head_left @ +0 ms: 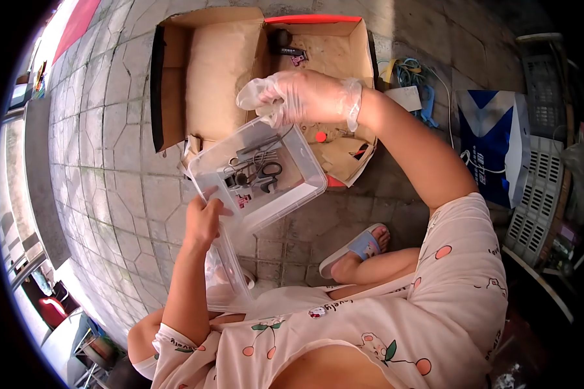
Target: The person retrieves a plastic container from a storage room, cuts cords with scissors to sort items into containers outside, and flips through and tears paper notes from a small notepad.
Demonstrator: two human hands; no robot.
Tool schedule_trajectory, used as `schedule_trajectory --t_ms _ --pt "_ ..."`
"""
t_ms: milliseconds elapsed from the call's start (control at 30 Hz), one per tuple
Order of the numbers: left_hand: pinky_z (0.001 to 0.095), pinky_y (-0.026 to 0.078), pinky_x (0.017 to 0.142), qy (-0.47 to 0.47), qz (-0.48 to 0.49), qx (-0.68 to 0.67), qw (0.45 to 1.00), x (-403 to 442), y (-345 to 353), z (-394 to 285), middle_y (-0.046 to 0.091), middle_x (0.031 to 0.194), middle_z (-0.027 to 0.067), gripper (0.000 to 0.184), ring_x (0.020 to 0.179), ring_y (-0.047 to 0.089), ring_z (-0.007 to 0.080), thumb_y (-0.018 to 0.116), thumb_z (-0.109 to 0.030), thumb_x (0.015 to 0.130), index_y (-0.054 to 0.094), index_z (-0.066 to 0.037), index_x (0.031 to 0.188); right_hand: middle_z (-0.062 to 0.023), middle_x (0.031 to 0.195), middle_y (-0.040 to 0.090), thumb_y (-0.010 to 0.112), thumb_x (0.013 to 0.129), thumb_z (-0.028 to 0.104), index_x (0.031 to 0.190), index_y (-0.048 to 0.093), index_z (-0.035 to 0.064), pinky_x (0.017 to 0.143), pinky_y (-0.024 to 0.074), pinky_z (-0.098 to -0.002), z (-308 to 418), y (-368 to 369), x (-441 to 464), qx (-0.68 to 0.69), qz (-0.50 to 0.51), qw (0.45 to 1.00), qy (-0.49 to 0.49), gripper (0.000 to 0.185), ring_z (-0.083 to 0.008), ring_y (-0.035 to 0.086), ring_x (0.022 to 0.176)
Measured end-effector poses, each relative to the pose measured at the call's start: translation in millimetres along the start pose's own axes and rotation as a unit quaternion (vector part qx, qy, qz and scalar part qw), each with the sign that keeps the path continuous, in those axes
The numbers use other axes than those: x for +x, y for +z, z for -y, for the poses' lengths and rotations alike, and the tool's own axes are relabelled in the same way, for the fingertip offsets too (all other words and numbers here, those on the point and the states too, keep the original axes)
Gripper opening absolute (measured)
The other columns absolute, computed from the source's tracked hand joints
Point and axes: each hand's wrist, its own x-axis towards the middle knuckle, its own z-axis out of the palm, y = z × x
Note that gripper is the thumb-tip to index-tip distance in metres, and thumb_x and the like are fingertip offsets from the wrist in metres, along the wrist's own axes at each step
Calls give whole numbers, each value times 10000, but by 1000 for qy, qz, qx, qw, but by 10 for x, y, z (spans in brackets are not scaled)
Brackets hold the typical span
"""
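My bare left hand (204,220) grips the near left wall of a clear plastic box (305,185), which is tilted above the ground. Inside it lie dark-handled scissors (270,174), a coiled grey cable (256,159) and a small pink piece (243,201). My right hand (298,97), in a thin transparent glove, is over the box's far edge with its fingers curled together. What they hold, if anything, is hidden by the glove and the hand. Below and beyond the hand, an open cardboard box (220,78) rests on the paving.
In the cardboard box are a black object (280,39), a small pink-and-black item (297,57) and a red round cap (321,137). A clear lid (230,285) leans near my lap. To the right are tangled cords (409,71), a blue-and-white bag (493,142) and a grey crate (535,201).
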Motion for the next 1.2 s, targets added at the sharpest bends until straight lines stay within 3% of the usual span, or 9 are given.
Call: schedule_trajectory --t_ms 67,100,167,267,667,900,967,1033,1200 --pt "262 359 338 2 0 3 1000 -10 -4 -20 626 702 128 504 386 431 133 427 -124 729 430 62 1197 -95 741 604 667 722 255 769 616 40 691 471 -320 46 -257 20 31 -17 985 170 227 -246 578 700" --pt "262 361 341 3 -1 5 1000 -23 -3 -33 626 702 129 504 386 430 133 427 -125 729 431 63 1196 -133 776 630 645 720 206 770 634 17 670 481 -336 -189 -258 21 -148 42 949 275 196 -285 599 700" --pt "263 366 346 9 1 8 1000 -43 10 -34 626 703 130 505 386 431 133 427 -127 729 431 64 1197 -117 842 646 596 752 193 878 654 40 681 489 -311 -480 -72 -308 -394 171 845 319 207 -258 626 800" --pt "264 374 355 24 3 10 1000 -49 16 -26 628 710 133 506 386 433 133 426 -127 730 431 64 1198 -53 976 643 610 713 179 918 664 109 709 476 -329 -894 497 -650 -456 307 749 371 223 -198 610 925" --pt "264 378 358 12 1 27 1000 -90 40 -50 630 721 133 509 403 454 136 434 -135 728 435 64 1196 -67 1003 631 606 741 169 954 653 109 714 481 -330 -961 897 -865 -448 338 766 314 226 -214 602 935" --pt "259 347 352 11 -4 27 1000 -79 51 -16 642 722 124 520 405 411 121 430 -142 721 435 51 1204 -161 905 633 563 751 99 905 643 31 701 500 -347 -1185 356 -556 -416 119 841 325 187 -293 629 790" --pt "259 332 348 15 -6 44 999 -79 51 -41 646 721 121 533 402 397 117 430 -151 717 428 52 1210 -56 714 622 487 823 84 848 601 16 601 458 -280 -642 -156 -452 -10 -52 943 329 136 -138 583 601" --pt "266 383 377 12 -2 42 999 -92 34 -52 635 719 118 514 424 442 127 432 -149 728 442 48 1203 -16 823 585 544 832 132 850 570 43 627 436 -229 -559 -445 -406 266 38 937 221 94 -93 559 657" --pt "270 405 385 8 -4 31 999 -97 44 -96 622 699 109 501 432 468 131 432 -145 730 463 18 1203 -18 919 549 529 855 147 891 550 38 637 423 -204 -109 -438 -370 480 93 862 137 117 -77 536 706"
